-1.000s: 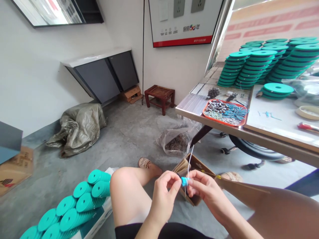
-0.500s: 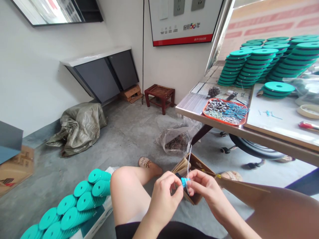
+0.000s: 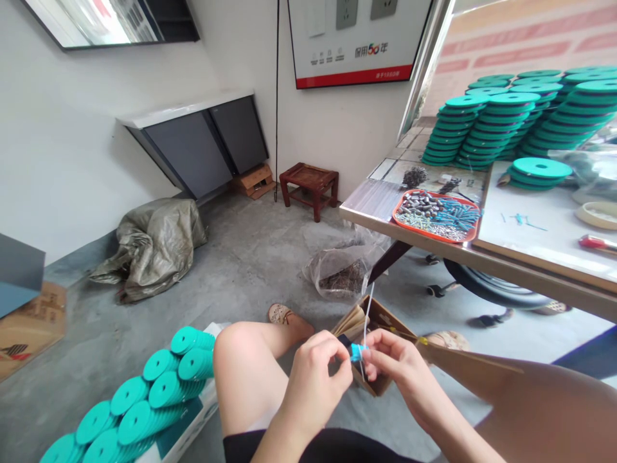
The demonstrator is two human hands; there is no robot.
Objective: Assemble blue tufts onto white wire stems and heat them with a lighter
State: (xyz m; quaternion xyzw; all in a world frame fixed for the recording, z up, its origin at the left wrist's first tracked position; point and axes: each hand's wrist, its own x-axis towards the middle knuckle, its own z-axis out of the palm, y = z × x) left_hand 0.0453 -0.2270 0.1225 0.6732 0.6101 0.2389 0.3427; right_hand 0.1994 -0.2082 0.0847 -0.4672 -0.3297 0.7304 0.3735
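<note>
Above my lap, my left hand [image 3: 322, 366] pinches one end of a small bright-blue piece [image 3: 357, 352] between thumb and forefinger. My right hand [image 3: 393, 357] is closed at the other side of it, thumb and fingers on a thin white strip [image 3: 368, 315] that crosses the blue piece. The strip stands up past my fingertips, and its lower end pokes out underneath. What kind of piece the blue one is, I cannot make out. Below the hands, an open cardboard box [image 3: 385, 315] stands on the floor, partly hidden by them.
On the table [image 3: 376, 212] at right, an orange tray [image 3: 475, 239] holds metal parts and blue pieces, near stacked green spools [image 3: 448, 132]. More green spools [image 3: 130, 395] lie at lower left. A clear bag [image 3: 337, 273], wooden stool [image 3: 309, 177] and crumpled sack [image 3: 157, 244] are on the floor.
Both hands stay almost in place. The white strip's upper end has shifted slightly right and down, and the blue piece is turned a little between my fingertips.
</note>
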